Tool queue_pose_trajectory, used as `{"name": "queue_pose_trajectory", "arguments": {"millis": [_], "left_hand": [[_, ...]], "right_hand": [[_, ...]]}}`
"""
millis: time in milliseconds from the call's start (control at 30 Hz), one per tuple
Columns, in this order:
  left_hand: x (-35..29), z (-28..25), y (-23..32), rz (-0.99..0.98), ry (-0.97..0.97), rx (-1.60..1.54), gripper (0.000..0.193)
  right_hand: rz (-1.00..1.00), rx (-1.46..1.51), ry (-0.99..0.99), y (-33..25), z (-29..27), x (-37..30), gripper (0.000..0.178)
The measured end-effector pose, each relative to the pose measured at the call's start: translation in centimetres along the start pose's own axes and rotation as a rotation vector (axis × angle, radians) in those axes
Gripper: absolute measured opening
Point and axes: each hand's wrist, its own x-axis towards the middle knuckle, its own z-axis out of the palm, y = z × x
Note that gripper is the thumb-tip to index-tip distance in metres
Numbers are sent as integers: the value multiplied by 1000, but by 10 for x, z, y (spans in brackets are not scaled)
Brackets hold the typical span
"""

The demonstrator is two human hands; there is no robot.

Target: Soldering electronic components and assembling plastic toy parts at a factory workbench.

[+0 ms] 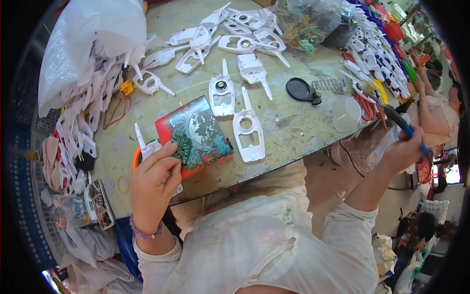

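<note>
Over the red box (205,128), the left hand (155,177) pinches a likely light, stiff, fragile circuit board (182,148), best edge-held; rightward, the right hand (402,151) clasps a soldering iron (397,120).

Hand route: bare tabletop strip (301,130), right of centre, between ring-holed white plastic frame (240,139) and translucent cup (346,113). Black round dish (298,89) and coil spring (329,85) obstruct above. Upper centre tight, heaped white housings (198,43). Upper left blocked by bulging plastic bag (93,39). Left of centre, left hand (154,179) and red patterned block (198,130) fill space. Right edge: soldering iron (402,121) slants across.
</note>
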Motion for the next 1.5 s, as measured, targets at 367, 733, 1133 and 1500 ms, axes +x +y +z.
{"name": "queue_pose_trajectory", "arguments": {"millis": [367, 733, 1133, 1500], "left_hand": [[-1, -2, 4, 7, -51, -19, 8], [9, 6, 9, 93, 126, 136, 21], [16, 10, 14, -151, 89, 50, 39], [-26, -20, -27, -295, 394, -1084, 42]], "right_hand": [[296, 173, -692, 25, 102, -37, 25], [110, 247, -1273, -73, 91, -162, 10], [-324, -363, -1573, -86, 240, -185, 39], [-12, 328, -1704, -190, 158, -148, 37]]}}
